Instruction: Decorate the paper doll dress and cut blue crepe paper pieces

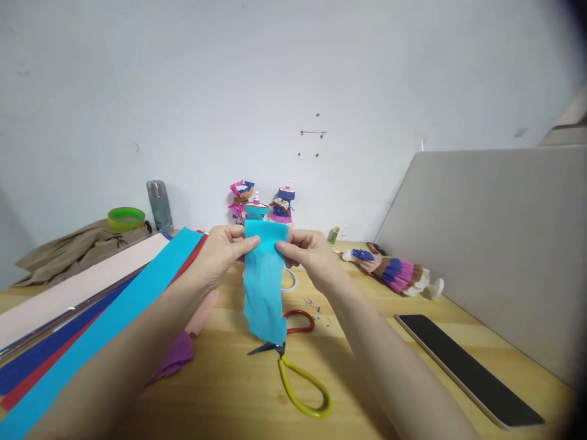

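A strip of bright blue crepe paper (265,287) hangs upright in the middle, its lower edge uneven. My left hand (229,247) pinches its upper left edge, thumb in front. Across from it, my right hand (305,250) pinches the upper right edge the same way. Below the strip lie scissors (305,382) with one red and one yellow handle, their blades partly open; the paper hides a part of them. Behind the strip, a white tape roll (290,280) shows in part. Farther back stands a small figure (257,209) with a blue paper top, partly covered by the strip.
Long coloured paper strips (114,305) lie at the left, near a bottle (159,205) and a green tape roll (126,219). Two more dressed figures stand by the wall. A striped paper-dressed doll (397,273) and a phone (468,366) lie at the right, beside a grey panel (495,244).
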`<state>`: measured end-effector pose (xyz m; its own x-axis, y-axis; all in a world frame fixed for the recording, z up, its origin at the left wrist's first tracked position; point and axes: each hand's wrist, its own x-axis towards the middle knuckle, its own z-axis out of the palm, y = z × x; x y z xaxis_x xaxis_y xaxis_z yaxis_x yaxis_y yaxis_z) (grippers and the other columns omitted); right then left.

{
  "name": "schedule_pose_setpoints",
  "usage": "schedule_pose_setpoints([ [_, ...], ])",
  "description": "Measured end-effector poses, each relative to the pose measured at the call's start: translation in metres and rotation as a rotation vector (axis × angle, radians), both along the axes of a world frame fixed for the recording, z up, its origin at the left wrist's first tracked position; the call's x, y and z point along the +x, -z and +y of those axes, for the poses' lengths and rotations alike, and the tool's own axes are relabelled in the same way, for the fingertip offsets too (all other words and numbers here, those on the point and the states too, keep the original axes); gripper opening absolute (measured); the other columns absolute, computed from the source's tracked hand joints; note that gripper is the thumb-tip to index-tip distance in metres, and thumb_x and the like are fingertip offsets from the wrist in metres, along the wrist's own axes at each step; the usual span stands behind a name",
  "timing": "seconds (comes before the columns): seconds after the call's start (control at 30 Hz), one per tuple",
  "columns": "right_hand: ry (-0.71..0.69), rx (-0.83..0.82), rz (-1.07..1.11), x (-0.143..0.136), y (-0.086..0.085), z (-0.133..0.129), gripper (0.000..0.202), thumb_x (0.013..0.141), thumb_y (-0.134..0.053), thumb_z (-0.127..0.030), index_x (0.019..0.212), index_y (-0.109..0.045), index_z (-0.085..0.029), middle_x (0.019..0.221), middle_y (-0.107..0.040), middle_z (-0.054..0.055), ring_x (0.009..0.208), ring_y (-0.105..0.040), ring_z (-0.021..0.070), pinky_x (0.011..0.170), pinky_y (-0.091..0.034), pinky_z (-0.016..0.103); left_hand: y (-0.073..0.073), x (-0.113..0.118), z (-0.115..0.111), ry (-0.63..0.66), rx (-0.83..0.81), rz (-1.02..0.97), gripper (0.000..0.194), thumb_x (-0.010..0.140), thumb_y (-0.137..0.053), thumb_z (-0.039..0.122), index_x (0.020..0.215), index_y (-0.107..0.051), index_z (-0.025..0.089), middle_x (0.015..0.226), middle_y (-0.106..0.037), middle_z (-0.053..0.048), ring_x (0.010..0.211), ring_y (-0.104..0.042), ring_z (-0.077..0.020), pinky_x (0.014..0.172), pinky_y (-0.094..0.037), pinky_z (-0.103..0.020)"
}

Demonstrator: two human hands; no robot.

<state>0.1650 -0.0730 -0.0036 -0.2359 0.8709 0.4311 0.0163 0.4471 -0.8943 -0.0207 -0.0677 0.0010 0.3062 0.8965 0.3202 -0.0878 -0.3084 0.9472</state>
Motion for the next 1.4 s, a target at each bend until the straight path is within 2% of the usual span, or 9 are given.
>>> schedule_pose_setpoints([
  [0.13, 0.069, 0.022, 0.023, 0.0, 0.0, 0.002, 0.034, 0.064, -0.071, -0.046, 0.053, -0.056, -0.018, 0.045, -0.049, -0.004, 0.042, -0.04, 0.0069, 0.045, -0.035, 0.024, -0.002, -0.005, 0.003, 0.014, 0.02, 0.095, 0.035, 0.063, -0.078, 0.044, 0.071, -0.069, 0.011, 0.058, -0.065, -0.003, 0.052, -0.057, -0.0124, 0.054, -0.046, -0.025],
  [0.3, 0.009, -0.023, -0.01, -0.001, 0.0, 0.002, 0.027, 0.061, -0.072, -0.041, 0.058, -0.06, -0.016, 0.049, -0.05, -0.005, 0.044, -0.038, 0.0058, 0.045, -0.029, 0.023, -0.005, -0.005, 0.003, -0.062, 0.061, 0.094, 0.028, 0.061, -0.078, 0.037, 0.058, -0.065, 0.013, 0.052, -0.056, 0.002, 0.048, -0.046, -0.0074, 0.048, -0.038, -0.021],
  [0.43, 0.063, -0.06, 0.014, -0.002, 0.003, 0.004, 0.026, 0.06, -0.072, -0.037, 0.053, -0.057, -0.016, 0.043, -0.038, -0.008, 0.041, -0.025, 0.0035, 0.042, -0.018, 0.023, -0.01, -0.003, -0.001, -0.096, 0.022, 0.077, 0.019, 0.061, -0.075, 0.029, 0.053, -0.063, 0.016, 0.042, -0.047, 0.005, 0.04, -0.037, -0.0064, 0.043, -0.034, -0.022],
  [0.53, 0.079, -0.105, 0.053, -0.003, 0.006, 0.006, 0.027, 0.062, -0.071, -0.038, 0.053, -0.055, -0.018, 0.04, -0.032, -0.009, 0.039, -0.02, 0.0038, 0.042, -0.013, 0.024, -0.013, -0.004, -0.004, -0.075, 0.027, 0.084, 0.025, 0.064, -0.073, 0.028, 0.046, -0.058, 0.017, 0.04, -0.047, 0.004, 0.04, -0.039, -0.0074, 0.044, -0.035, -0.023],
  [0.77, 0.233, 0.2, 0.069, -0.007, 0.008, 0.006, 0.016, 0.065, -0.069, -0.033, 0.059, -0.066, -0.018, 0.061, -0.057, 0.0, 0.06, -0.048, 0.0117, 0.055, -0.039, 0.025, -0.009, -0.006, 0.0, -0.135, 0.181, 0.079, 0.012, 0.065, -0.072, 0.027, 0.064, -0.071, 0.014, 0.06, -0.064, 0.0, 0.054, -0.052, -0.0108, 0.051, -0.041, -0.023],
  [1.0, 0.123, 0.154, 0.271, -0.01, 0.014, 0.009, 0.017, 0.066, -0.072, -0.031, 0.079, -0.075, -0.021, 0.054, -0.06, -0.004, 0.045, -0.047, 0.009, 0.047, -0.04, 0.024, -0.004, -0.004, 0.003, -0.184, 0.299, -0.056, 0.014, 0.064, -0.078, 0.028, 0.073, -0.077, 0.017, 0.055, -0.064, 0.001, 0.048, -0.051, -0.0092, 0.049, -0.045, -0.022],
  [1.2, -0.036, 0.02, 0.429, -0.007, 0.01, 0.005, 0.015, 0.055, -0.075, -0.022, 0.069, -0.076, -0.025, 0.067, -0.071, -0.001, 0.057, -0.057, 0.0116, 0.057, -0.046, 0.025, -0.004, -0.011, -0.001, -0.041, 0.37, -0.054, 0.012, 0.068, -0.075, 0.02, 0.079, -0.08, 0.023, 0.071, -0.074, -0.002, 0.058, -0.062, -0.013, 0.056, -0.052, -0.025],
  [1.3, -0.083, -0.034, 0.424, -0.005, 0.007, 0.002, 0.013, 0.055, -0.071, -0.022, 0.066, -0.076, -0.026, 0.072, -0.074, 0.0, 0.066, -0.062, 0.0156, 0.065, -0.049, 0.029, -0.004, -0.016, -0.001, 0.003, 0.413, -0.02, 0.014, 0.068, -0.072, 0.016, 0.078, -0.08, 0.023, 0.076, -0.076, -0.004, 0.065, -0.066, -0.0155, 0.06, -0.053, -0.026],
  [1.4, -0.107, -0.032, 0.393, -0.003, 0.006, 0.002, 0.013, 0.056, -0.068, -0.026, 0.065, -0.077, -0.024, 0.071, -0.073, 0.003, 0.067, -0.061, 0.0185, 0.064, -0.048, 0.031, -0.003, -0.02, 0.004, 0.068, 0.386, -0.016, 0.015, 0.069, -0.071, 0.016, 0.08, -0.08, 0.022, 0.082, -0.076, -0.005, 0.067, -0.066, -0.0158, 0.062, -0.052, -0.026],
])
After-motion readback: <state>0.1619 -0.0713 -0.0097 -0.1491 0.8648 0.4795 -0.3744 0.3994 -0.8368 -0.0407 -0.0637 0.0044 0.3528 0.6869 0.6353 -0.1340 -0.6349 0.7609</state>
